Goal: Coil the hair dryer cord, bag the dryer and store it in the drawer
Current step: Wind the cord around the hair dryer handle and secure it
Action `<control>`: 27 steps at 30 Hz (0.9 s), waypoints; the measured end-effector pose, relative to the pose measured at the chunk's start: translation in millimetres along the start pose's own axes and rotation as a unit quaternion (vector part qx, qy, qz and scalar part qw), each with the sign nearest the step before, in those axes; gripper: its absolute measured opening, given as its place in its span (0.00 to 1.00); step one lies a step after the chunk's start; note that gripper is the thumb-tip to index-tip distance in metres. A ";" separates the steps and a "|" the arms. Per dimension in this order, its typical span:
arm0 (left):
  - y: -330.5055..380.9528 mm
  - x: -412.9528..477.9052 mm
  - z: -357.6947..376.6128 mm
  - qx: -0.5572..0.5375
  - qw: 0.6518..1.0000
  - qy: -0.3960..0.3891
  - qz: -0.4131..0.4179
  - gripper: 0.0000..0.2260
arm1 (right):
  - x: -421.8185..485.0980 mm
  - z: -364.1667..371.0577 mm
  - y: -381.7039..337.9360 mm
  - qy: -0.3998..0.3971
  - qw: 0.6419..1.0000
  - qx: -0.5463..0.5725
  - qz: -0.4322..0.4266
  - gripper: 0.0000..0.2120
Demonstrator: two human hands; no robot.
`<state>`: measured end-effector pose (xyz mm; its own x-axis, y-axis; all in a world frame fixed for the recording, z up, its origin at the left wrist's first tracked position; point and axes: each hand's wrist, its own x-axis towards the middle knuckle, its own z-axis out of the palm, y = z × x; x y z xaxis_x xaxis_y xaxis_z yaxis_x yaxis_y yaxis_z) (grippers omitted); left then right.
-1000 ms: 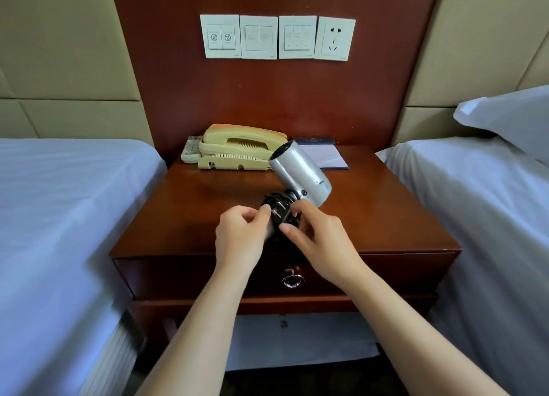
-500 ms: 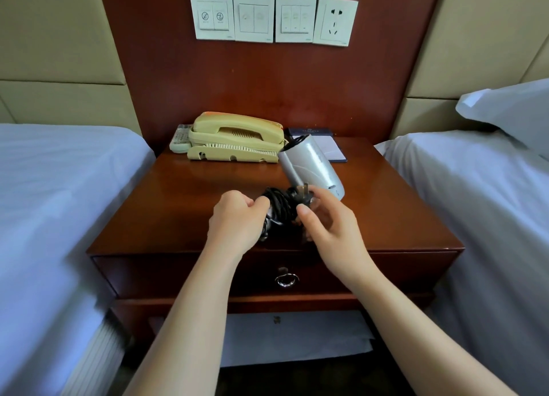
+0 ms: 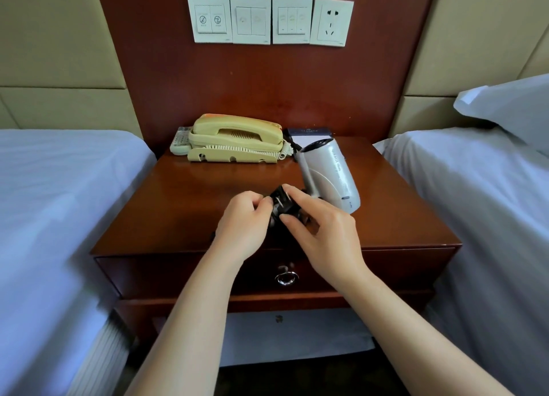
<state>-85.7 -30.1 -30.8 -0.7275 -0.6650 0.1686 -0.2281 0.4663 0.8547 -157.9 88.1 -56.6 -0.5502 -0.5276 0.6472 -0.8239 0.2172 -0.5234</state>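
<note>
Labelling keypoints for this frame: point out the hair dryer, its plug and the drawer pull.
hair dryer [image 3: 329, 175]: head view, on the silver barrel.
plug [image 3: 281, 197]: head view, on the black body beside the prongs.
drawer pull [image 3: 285, 277]: head view, on the metal ring.

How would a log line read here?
step: coiling | left hand: grips black coiled cord | right hand: pinches black plug | silver hair dryer: tilted | wooden drawer: shut

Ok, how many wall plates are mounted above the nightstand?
4, in one row on the wooden panel: left switch plate, second switch plate, third switch plate, then the socket plate at the right end. None seems hidden.
</note>
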 end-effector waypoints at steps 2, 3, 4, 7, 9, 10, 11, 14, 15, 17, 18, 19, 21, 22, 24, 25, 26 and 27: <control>0.9 1.1 -2.0 -0.045 0.999 -0.023 -0.019 0.16 | 0.4 1.0 -0.8 -0.008 1.000 -0.001 -0.003 0.22; 1.4 1.5 -2.7 -0.062 0.997 -0.037 -0.030 0.16 | 0.4 1.3 -1.3 -0.015 1.000 -0.001 -0.004 0.22; 2.5 1.6 -3.6 -0.077 0.995 -0.050 -0.039 0.15 | 0.2 1.5 -1.4 -0.022 1.000 -0.003 -0.005 0.23; 10.1 1.8 -7.4 -0.152 0.981 -0.049 -0.110 0.10 | -0.1 1.6 -1.7 -0.036 0.999 -0.003 0.005 0.24; 10.6 2.2 -10.6 -0.175 0.974 -0.046 -0.137 0.07 | 0.7 1.4 -3.6 -0.046 0.999 0.007 0.014 0.24; 10.0 1.7 -11.1 -0.171 0.974 -0.055 -0.135 0.07 | 1.4 1.0 -4.7 -0.057 0.998 0.015 0.018 0.24; 8.3 0.9 -10.1 -0.160 0.977 -0.068 -0.123 0.08 | 1.6 0.5 -5.9 -0.071 0.997 0.023 0.023 0.24; 5.7 -1.9 -4.3 -0.093 0.992 -0.053 -0.074 0.12 | 0.1 0.5 -8.1 -0.092 0.995 0.026 0.021 0.22; 5.6 -2.3 -2.4 -0.077 0.994 -0.034 -0.071 0.14 | -0.8 1.3 -7.7 -0.087 0.996 0.027 0.022 0.22; 6.0 -1.9 0.3 -0.059 0.995 -0.005 -0.079 0.18 | -3.1 4.2 -4.5 -0.057 0.997 0.045 0.041 0.21; 5.8 -1.2 1.3 -0.055 0.995 0.003 -0.086 0.19 | -4.2 5.4 -2.9 -0.037 0.995 0.068 0.057 0.20; 5.9 -0.3 2.0 -0.056 0.994 0.008 -0.094 0.20 | -5.1 5.9 -2.0 -0.019 0.992 0.100 0.075 0.19; 7.1 1.4 2.8 -0.055 0.993 0.012 -0.105 0.21 | -5.7 7.4 -1.3 0.001 0.984 0.146 0.100 0.16; 7.6 2.0 3.2 -0.055 0.992 0.012 -0.109 0.22 | -5.7 8.0 -1.4 0.003 0.981 0.160 0.107 0.16; 9.9 2.2 3.0 -0.058 0.992 0.008 -0.113 0.22 | -5.9 9.5 -0.6 0.006 0.979 0.166 0.115 0.16; 10.8 2.6 2.5 -0.057 0.992 0.010 -0.114 0.22 | -6.2 9.8 0.3 0.010 0.981 0.157 0.116 0.14; 11.0 3.8 2.0 -0.058 0.991 0.014 -0.117 0.21 | -6.6 9.4 1.4 0.014 0.982 0.145 0.118 0.11; 10.9 5.2 1.0 -0.063 0.990 0.021 -0.122 0.20 | -6.9 8.4 2.6 0.016 0.983 0.133 0.122 0.09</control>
<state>-92.6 -27.9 -21.1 -0.6335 -0.7731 -0.0319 -0.3091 0.2150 0.9264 -155.1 85.4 -67.0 -0.7350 -0.4601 0.4981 -0.6036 0.1093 -0.7897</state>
